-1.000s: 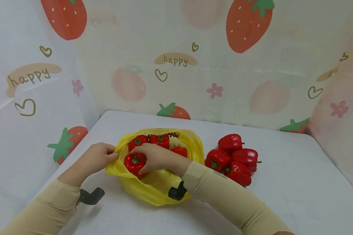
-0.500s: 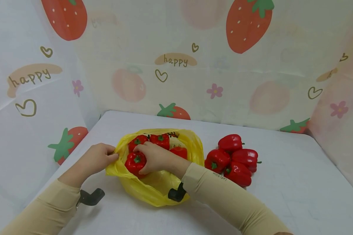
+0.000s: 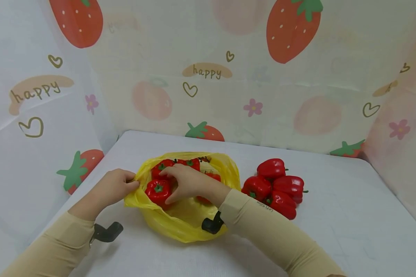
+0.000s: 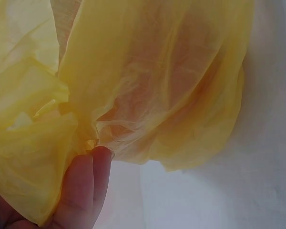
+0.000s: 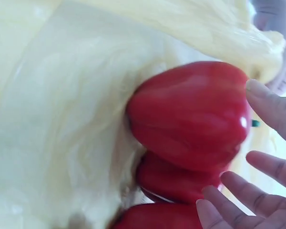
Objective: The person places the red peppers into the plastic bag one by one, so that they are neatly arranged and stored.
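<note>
A yellow plastic bag (image 3: 171, 225) lies with its mouth spread, holding several red bell peppers. My left hand (image 3: 116, 186) pinches the bag's left rim between thumb and fingers; the left wrist view shows the gathered plastic (image 4: 90, 133) at the fingertips. Inside the bag, my right hand (image 3: 190, 182) is spread beside the front-left bell pepper (image 3: 157, 191). In the right wrist view its thumb and fingers (image 5: 271, 169) are apart around the stem end of that bell pepper (image 5: 190, 114), not gripping it. My right hand partly covers other peppers (image 3: 190, 163).
On the white table (image 3: 339, 215), right of the bag, more red bell peppers (image 3: 271, 168) lie in a close cluster. My right sleeve (image 3: 263, 227) passes just in front of them. Printed curtains (image 3: 242, 88) stand behind and at both sides.
My right hand has let go of the bell pepper and drawn slightly to the right, its fingers spreading. The pepper stays at the bag's left side. My left hand has kept its hold.
</note>
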### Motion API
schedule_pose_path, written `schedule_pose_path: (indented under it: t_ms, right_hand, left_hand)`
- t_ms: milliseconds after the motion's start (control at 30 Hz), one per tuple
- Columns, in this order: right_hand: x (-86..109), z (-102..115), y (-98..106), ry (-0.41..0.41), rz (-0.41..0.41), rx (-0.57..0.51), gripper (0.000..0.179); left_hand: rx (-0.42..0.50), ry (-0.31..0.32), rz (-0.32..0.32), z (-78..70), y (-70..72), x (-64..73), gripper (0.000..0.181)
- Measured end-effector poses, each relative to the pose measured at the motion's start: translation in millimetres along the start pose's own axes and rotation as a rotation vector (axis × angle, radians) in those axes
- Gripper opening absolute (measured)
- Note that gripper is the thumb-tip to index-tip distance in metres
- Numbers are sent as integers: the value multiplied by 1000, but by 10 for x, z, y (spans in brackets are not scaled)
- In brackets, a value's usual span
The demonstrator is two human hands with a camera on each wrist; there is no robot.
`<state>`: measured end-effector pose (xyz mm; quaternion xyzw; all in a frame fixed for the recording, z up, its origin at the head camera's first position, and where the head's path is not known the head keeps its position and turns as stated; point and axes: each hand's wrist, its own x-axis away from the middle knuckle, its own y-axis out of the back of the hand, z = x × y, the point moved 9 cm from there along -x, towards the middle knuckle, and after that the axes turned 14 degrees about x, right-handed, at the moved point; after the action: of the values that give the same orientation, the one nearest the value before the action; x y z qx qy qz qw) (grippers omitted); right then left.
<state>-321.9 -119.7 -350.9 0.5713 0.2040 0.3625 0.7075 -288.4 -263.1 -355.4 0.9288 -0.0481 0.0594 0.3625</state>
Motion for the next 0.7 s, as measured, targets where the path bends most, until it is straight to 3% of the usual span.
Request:
schedule_pose_path:
  t_ms: [333,700]
  right_hand:
    - [187,-382,233,-40,-17,-57,58]
    - [384,-752,98,-123,50,-6,55]
  left_hand:
    - [7,17,-1,40,6,0,24]
    - [6,18,-1,41,4,16,23]
